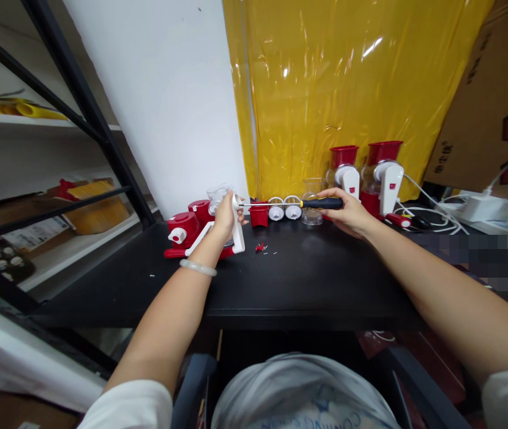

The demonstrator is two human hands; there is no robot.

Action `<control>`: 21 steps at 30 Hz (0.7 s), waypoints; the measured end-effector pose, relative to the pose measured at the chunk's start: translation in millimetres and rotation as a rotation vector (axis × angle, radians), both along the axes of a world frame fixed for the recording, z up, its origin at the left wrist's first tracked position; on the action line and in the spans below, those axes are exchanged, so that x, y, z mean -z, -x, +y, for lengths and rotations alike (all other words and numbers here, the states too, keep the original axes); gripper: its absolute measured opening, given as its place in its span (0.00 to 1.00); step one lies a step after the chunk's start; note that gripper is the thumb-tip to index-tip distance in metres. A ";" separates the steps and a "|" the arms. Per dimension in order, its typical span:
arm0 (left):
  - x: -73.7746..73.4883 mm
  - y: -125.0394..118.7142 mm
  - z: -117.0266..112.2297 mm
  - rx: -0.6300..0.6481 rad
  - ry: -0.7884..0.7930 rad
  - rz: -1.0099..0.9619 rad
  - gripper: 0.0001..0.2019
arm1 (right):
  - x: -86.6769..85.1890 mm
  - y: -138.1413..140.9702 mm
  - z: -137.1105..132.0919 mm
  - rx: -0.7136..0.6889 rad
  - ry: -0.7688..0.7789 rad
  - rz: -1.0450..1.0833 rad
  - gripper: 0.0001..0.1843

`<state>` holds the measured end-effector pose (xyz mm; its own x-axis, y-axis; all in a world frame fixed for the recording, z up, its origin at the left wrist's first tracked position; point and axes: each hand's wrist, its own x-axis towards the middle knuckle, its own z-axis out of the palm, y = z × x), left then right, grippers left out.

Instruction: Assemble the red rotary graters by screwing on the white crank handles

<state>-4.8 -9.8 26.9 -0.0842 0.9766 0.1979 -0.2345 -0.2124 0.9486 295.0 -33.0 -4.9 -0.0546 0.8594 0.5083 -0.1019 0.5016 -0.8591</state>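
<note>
My left hand [226, 215] is closed round a white handle part [237, 229] of a red and white appliance [191, 232] standing on the black table [307, 280]. My right hand [347, 211] grips the black and yellow handle of a screwdriver [301, 204]. The shaft lies level and its tip meets the white part near my left fingers. A few small screws and a red bit [262, 247] lie on the table just below the shaft.
Two assembled red and white appliances [381, 179] stand at the back against a yellow plastic sheet [343, 83]. A small red cup [259, 215], two white round parts [284, 210] and a clear cup [311, 199] sit between. White cables and a power strip [477, 211] lie right. Metal shelving [57, 196] stands left.
</note>
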 end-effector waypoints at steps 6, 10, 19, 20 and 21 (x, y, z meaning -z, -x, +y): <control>0.3 0.7 0.6 -0.001 0.003 -0.015 0.18 | 0.1 0.2 -0.3 -0.006 0.004 -0.007 0.28; -0.2 1.0 1.1 0.007 0.001 -0.018 0.18 | 0.0 0.8 -1.2 -0.017 0.022 0.002 0.28; -0.3 0.7 -0.1 0.008 -0.004 -0.010 0.18 | 0.8 0.3 -0.4 0.009 0.014 -0.025 0.27; -0.1 0.9 0.0 0.011 -0.006 -0.014 0.18 | 0.9 0.2 -0.2 0.015 0.006 -0.033 0.27; 0.0 1.1 0.2 0.013 -0.005 -0.018 0.18 | 1.0 0.2 0.0 0.018 -0.001 -0.042 0.27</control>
<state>-5.9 -9.6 26.9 -0.0752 0.9766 0.2014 -0.2544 -0.2141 0.9431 294.7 -32.9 -6.0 -0.0605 0.8602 0.5063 -0.0570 0.5035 -0.8621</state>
